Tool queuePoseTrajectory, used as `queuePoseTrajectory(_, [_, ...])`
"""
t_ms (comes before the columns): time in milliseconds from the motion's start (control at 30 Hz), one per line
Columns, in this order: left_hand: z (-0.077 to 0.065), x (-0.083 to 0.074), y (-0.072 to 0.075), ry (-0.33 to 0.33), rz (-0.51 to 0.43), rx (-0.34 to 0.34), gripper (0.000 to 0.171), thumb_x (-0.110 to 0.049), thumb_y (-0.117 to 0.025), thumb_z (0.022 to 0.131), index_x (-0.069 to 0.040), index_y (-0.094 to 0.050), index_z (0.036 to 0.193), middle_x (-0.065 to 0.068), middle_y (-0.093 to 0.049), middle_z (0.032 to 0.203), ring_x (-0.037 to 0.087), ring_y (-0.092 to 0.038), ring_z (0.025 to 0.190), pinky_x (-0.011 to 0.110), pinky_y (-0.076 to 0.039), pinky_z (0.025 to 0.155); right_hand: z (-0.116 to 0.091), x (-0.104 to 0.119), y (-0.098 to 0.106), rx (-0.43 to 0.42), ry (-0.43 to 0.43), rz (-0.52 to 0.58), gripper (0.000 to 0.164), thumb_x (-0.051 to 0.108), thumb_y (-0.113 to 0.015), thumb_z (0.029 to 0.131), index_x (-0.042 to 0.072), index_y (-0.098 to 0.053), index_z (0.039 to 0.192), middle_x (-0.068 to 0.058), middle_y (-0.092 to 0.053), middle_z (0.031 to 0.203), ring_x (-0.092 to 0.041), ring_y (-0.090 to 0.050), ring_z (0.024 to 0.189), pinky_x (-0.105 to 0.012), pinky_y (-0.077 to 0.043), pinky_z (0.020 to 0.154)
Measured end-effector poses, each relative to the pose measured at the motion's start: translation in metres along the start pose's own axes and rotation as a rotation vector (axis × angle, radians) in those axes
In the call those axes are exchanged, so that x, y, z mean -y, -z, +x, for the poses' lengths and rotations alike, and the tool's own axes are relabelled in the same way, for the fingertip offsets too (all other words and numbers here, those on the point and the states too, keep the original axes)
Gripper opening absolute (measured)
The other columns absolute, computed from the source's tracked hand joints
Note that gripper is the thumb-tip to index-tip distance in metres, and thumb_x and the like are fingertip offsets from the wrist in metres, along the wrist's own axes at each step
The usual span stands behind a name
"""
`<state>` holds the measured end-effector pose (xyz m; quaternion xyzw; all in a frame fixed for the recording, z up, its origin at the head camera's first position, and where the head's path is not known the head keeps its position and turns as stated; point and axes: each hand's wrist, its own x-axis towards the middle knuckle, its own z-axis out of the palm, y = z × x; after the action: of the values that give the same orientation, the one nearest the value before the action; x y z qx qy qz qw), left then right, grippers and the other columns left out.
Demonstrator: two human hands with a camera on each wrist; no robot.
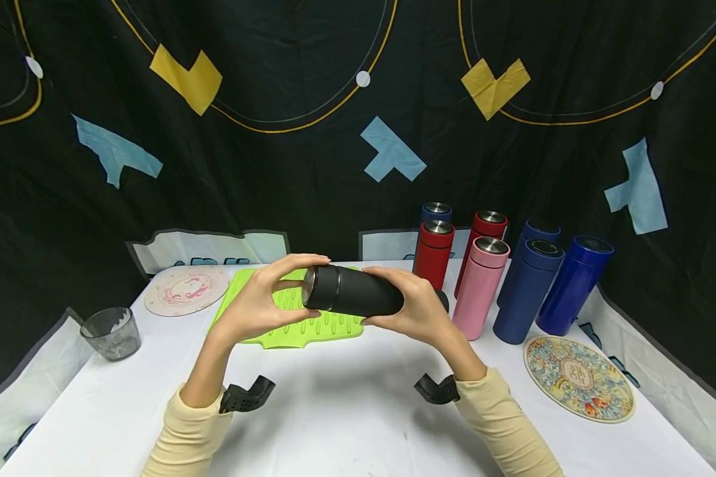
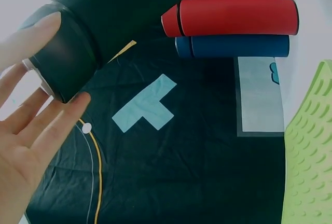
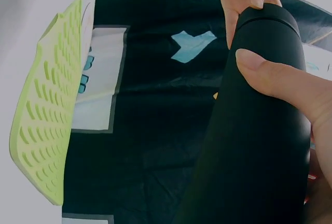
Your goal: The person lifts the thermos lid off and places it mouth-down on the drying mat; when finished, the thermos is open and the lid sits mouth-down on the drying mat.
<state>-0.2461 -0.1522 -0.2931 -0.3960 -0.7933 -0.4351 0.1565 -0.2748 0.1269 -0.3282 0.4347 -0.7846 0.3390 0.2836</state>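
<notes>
A black thermos flask (image 1: 366, 291) lies nearly level between my two hands, raised over the table. My left hand (image 1: 256, 308) holds its lid end, thumb below and fingers above in the head view; in the left wrist view its thumb and fingertips sit around the lid (image 2: 65, 53). Around the body, my right hand (image 1: 417, 305) grips from the other side, with its thumb (image 3: 270, 76) laid along the black surface in the right wrist view. A thin shiny ring marks the joint between lid and body. The right palm hides part of the lower body.
Behind the flask lies a green textured mat (image 1: 301, 336). Several red, pink and blue flasks, such as the pink flask (image 1: 480, 291), stand at the right. A patterned round mat (image 1: 579, 377) lies front right. Far left are a pink-printed round mat (image 1: 186, 291) and a glass (image 1: 112, 334).
</notes>
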Motion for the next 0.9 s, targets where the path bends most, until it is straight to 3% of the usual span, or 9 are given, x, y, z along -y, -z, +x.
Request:
queuePoseTrajectory(200, [0.002,-0.026,0.002,-0.009,0.008,-0.004,0.066,0.007,-0.083,0.069,0.001,-0.055,0.128,0.015,-0.054,0.129,0.028,-0.052,0.118,0.042,-0.053,0.088,-0.001,0.0,0.0,0.009,-0.015,0.016,0.075,0.021,-0.092,0.063,0.01,-0.059,0.13,-0.004,-0.064,0.122,-0.018,-0.061,0.106,-0.034,-0.054,0.086])
queuePoseTrajectory(333, [0.002,-0.029,0.002,0.035,0.019,-0.023,0.065,0.004,-0.083,0.07,0.001,-0.056,0.128,0.013,-0.057,0.126,0.027,-0.056,0.112,0.04,-0.055,0.085,-0.001,0.001,0.0,0.001,-0.007,-0.016,0.074,0.023,-0.092,0.064,0.01,-0.059,0.13,-0.004,-0.064,0.122,-0.018,-0.061,0.106,-0.034,-0.054,0.086])
queuePoseTrajectory(400, [0.002,-0.027,0.001,0.061,0.02,-0.037,0.065,0.001,-0.084,0.07,-0.001,-0.056,0.129,0.012,-0.058,0.124,0.026,-0.057,0.109,0.039,-0.055,0.084,-0.001,0.001,0.0,-0.007,0.004,-0.037,0.074,0.023,-0.091,0.064,0.01,-0.059,0.13,-0.005,-0.064,0.121,-0.019,-0.061,0.106,-0.034,-0.054,0.086])
queuePoseTrajectory(633, [-0.001,0.002,-0.001,0.116,0.023,-0.065,0.069,-0.013,-0.087,0.071,-0.014,-0.057,0.132,0.003,-0.061,0.12,0.021,-0.058,0.104,0.034,-0.057,0.081,0.001,0.002,-0.002,-0.036,0.067,-0.111,0.075,0.023,-0.092,0.063,0.009,-0.058,0.129,-0.006,-0.064,0.121,-0.021,-0.061,0.107,-0.036,-0.052,0.088])
queuePoseTrajectory(900, [0.0,0.008,-0.005,0.169,0.001,-0.121,0.06,-0.024,-0.085,0.075,-0.019,-0.059,0.129,0.006,-0.063,0.114,0.024,-0.063,0.102,0.037,-0.058,0.079,0.001,0.003,-0.005,-0.077,0.09,-0.198,0.075,0.021,-0.092,0.063,0.007,-0.058,0.129,-0.007,-0.064,0.123,-0.023,-0.06,0.11,-0.039,-0.049,0.093])
